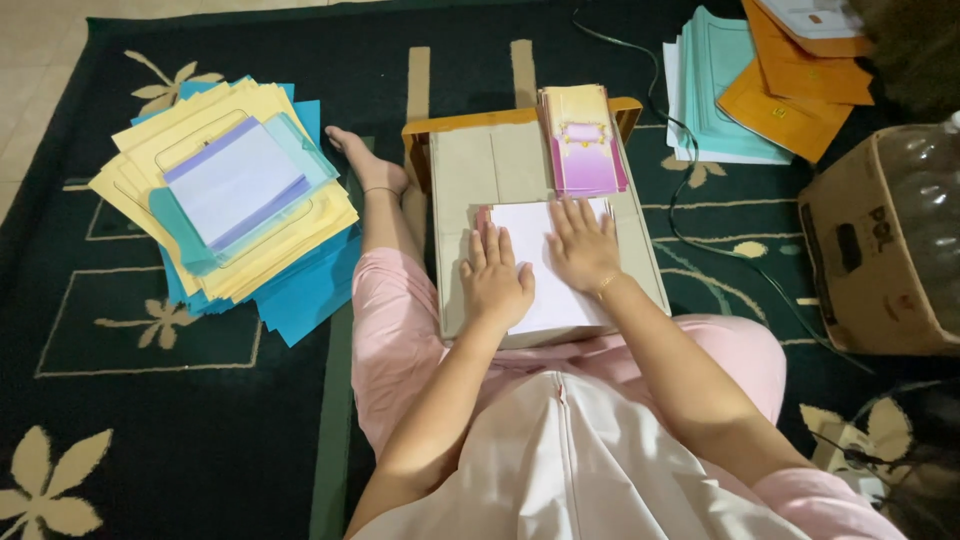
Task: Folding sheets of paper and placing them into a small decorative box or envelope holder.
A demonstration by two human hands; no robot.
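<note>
I sit on the floor with a low grey board (455,190) across my lap. A white folded sheet (535,265) lies on it. My left hand (494,278) presses flat on the sheet's left part, fingers apart. My right hand (583,245) presses flat on its upper right part, a thin bracelet at the wrist. Just beyond the sheet, a stack of pink and cream printed cards (583,140) rests on the board's far end.
A big pile of yellow, teal and blue paper covers (235,200) lies on the dark patterned rug (150,400) at left, beside my bare foot (368,165). Teal and orange covers (765,85) lie at upper right. A cardboard box (865,250) holding a clear bottle stands at right. A black cable (690,235) crosses the rug.
</note>
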